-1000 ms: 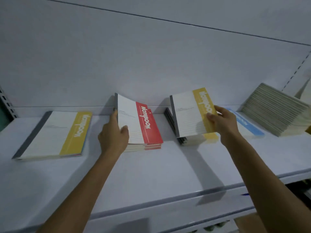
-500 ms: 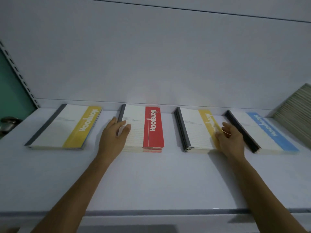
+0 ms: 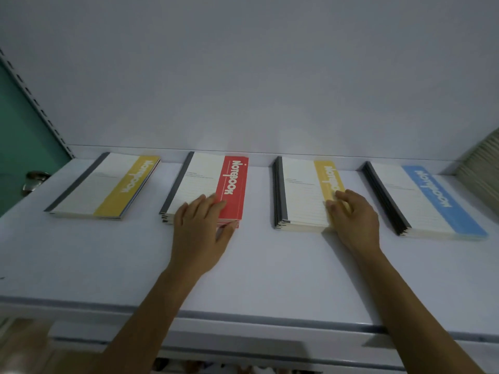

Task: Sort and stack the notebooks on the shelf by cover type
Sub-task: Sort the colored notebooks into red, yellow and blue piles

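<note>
notebooks are lying in four flat stacks in a row on the white shelf (image 3: 81, 252) — from the left a yellow-banded stack (image 3: 102, 184), a red-banded stack (image 3: 205, 176), a second yellow-banded stack (image 3: 302, 193) and a blue-banded stack (image 3: 421, 201). the left hand (image 3: 198, 228) is resting flat on the red-banded stack's near end, fingers straight, while the right hand (image 3: 353, 220) is pressing loosely bent fingers on the second yellow-banded stack's near right corner — gripping nothing.

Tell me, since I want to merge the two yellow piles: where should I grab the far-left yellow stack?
The far-left yellow stack lies flat and thin, with nothing on it. Probably pinch its near short edge from the front, thumb on top and fingers slid beneath, close to the grey spine, where the bound side should keep the notebooks together.
</note>
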Demonstrator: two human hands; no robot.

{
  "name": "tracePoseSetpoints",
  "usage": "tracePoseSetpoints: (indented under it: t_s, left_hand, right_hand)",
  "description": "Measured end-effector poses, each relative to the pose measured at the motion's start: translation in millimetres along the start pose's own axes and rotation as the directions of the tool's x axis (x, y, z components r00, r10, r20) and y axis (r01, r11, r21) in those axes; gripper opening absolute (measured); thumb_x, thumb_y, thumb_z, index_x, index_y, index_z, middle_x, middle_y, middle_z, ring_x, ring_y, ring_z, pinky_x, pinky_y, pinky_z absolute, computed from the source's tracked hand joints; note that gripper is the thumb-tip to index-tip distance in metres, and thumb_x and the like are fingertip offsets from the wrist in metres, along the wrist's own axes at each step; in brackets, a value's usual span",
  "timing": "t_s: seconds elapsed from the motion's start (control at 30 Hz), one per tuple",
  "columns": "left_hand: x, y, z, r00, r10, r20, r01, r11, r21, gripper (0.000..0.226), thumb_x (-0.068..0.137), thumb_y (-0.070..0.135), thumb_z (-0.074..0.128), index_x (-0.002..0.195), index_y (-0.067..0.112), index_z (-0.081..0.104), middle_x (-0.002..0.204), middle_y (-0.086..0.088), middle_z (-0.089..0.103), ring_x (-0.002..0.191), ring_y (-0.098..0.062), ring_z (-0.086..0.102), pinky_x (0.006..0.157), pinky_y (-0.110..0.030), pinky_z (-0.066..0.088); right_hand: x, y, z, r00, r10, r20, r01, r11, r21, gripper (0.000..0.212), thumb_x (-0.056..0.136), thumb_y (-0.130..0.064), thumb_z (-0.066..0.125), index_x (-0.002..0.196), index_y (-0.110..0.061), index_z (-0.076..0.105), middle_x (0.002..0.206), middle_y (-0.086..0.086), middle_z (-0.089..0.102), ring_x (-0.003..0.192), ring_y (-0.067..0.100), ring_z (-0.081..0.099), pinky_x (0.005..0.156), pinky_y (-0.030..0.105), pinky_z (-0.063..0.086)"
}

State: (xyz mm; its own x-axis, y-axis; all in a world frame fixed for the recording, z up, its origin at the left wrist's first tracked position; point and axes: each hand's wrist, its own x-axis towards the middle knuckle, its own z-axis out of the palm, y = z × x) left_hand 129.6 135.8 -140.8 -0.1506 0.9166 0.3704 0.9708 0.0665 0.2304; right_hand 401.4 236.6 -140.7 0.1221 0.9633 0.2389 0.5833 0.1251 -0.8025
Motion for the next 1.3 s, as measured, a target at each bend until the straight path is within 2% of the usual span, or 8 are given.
tracePoseSetpoints:
  t_s: [0.43, 0.53, 0.6, 0.73, 0.87, 1.03, 1.2, 1.3]
  left_hand:
    - [-7.1, 10.2, -7.5, 0.998, 0.023, -0.054, -0.021, 0.999, 0.029, 0.056, 0.087, 0.049, 0.049, 0.127, 0.010, 0.058, 0.136, -0.009, 0.054, 0.129, -0.028, 0.046, 0.110, -0.045, 0.026]
    - [-6.0, 7.8, -5.2, 1.000, -0.006, 0.020, 0.004, 0.998, 0.065, 0.057, 0.094, 0.051, 0.043, 0.140, 0.017, 0.042, 0.149, -0.003, 0.039, 0.140, -0.023, 0.030, 0.116, -0.042, 0.012]
    - [-5.2, 8.4, -3.8, 1.000, 0.001, 0.017, -0.002, 0.996, 0.088, 0.057, 0.095, 0.047, 0.041, 0.143, 0.016, 0.037, 0.151, -0.004, 0.036, 0.141, -0.022, 0.026, 0.117, -0.041, 0.010]
    - [-10.6, 15.1, -10.9, 0.990, 0.119, -0.074, -0.116, 0.992, 0.041, 0.047, 0.094, 0.035, 0.052, 0.135, 0.012, 0.048, 0.139, -0.009, 0.050, 0.131, -0.025, 0.042, 0.111, -0.038, 0.024]
    - [-20.0, 9.4, -19.6, 0.980, 0.161, -0.114, -0.166, 0.986, -0.031, 0.046, 0.091, 0.032, 0.057, 0.133, 0.015, 0.051, 0.138, -0.006, 0.051, 0.130, -0.024, 0.043, 0.109, -0.038, 0.028]
    - [-31.4, -63.2, -46.5, 0.968, 0.199, -0.156, -0.195, 0.980, 0.039, 0.052, 0.090, 0.033, 0.058, 0.138, 0.016, 0.046, 0.141, -0.007, 0.048, 0.130, -0.026, 0.044, 0.106, -0.043, 0.034]
    - [-39.4, -190.4, -88.5, 0.980, 0.108, -0.170, -0.091, 0.991, 0.101, 0.052, 0.090, 0.031, 0.059, 0.135, 0.007, 0.050, 0.139, -0.014, 0.050, 0.128, -0.031, 0.047, 0.102, -0.047, 0.041]
    - [-41.4, -245.3, -97.1, 0.999, -0.020, -0.038, 0.023, 0.995, 0.093, 0.059, 0.095, 0.041, 0.047, 0.146, 0.014, 0.034, 0.154, -0.009, 0.027, 0.143, -0.026, 0.022, 0.114, -0.046, 0.025]
  right_hand:
    - [-2.6, -7.0, -2.6, 0.999, -0.036, 0.038, 0.036, 0.999, -0.003, 0.039, 0.090, -0.031, 0.051, 0.122, -0.011, 0.060, 0.134, 0.012, 0.051, 0.122, 0.026, 0.047, 0.097, 0.035, 0.038]
    - [-18.9, -15.7, -6.6, 0.989, -0.148, 0.007, 0.149, 0.985, -0.090, 0.044, 0.092, -0.026, 0.055, 0.132, -0.008, 0.053, 0.147, 0.015, 0.037, 0.137, 0.028, 0.030, 0.110, 0.036, 0.026]
    - [-34.1, -25.3, -3.9, 0.952, -0.305, -0.011, 0.301, 0.944, -0.134, 0.039, 0.090, -0.019, 0.060, 0.127, -0.008, 0.058, 0.144, 0.017, 0.041, 0.136, 0.031, 0.033, 0.111, 0.037, 0.024]
    - [-65.9, -57.1, 17.6, 0.869, -0.494, 0.037, 0.495, 0.860, -0.123, 0.028, 0.090, -0.017, 0.062, 0.117, -0.010, 0.065, 0.133, 0.013, 0.055, 0.126, 0.030, 0.046, 0.106, 0.040, 0.033]
    - [-95.9, -97.2, 52.9, 0.844, -0.533, 0.057, 0.534, 0.846, 0.014, 0.028, 0.091, -0.023, 0.061, 0.115, -0.010, 0.066, 0.126, 0.009, 0.061, 0.118, 0.025, 0.054, 0.105, 0.036, 0.039]
    - [-121.2, -155.6, 112.2, 0.800, -0.598, 0.046, 0.584, 0.794, 0.168, 0.023, 0.091, -0.020, 0.057, 0.109, -0.010, 0.067, 0.116, 0.007, 0.065, 0.108, 0.019, 0.056, 0.097, 0.029, 0.039]
    - [-151.9, -225.2, 193.3, 0.801, -0.581, 0.144, 0.525, 0.797, 0.299, 0.020, 0.092, -0.015, 0.060, 0.110, -0.011, 0.065, 0.115, 0.003, 0.063, 0.109, 0.017, 0.055, 0.093, 0.012, 0.034]
    - [-149.6, -252.8, 236.5, 0.833, -0.471, 0.290, 0.397, 0.875, 0.278, 0.031, 0.090, -0.017, 0.062, 0.120, -0.012, 0.059, 0.123, 0.007, 0.057, 0.116, 0.021, 0.051, 0.090, 0.014, 0.032]
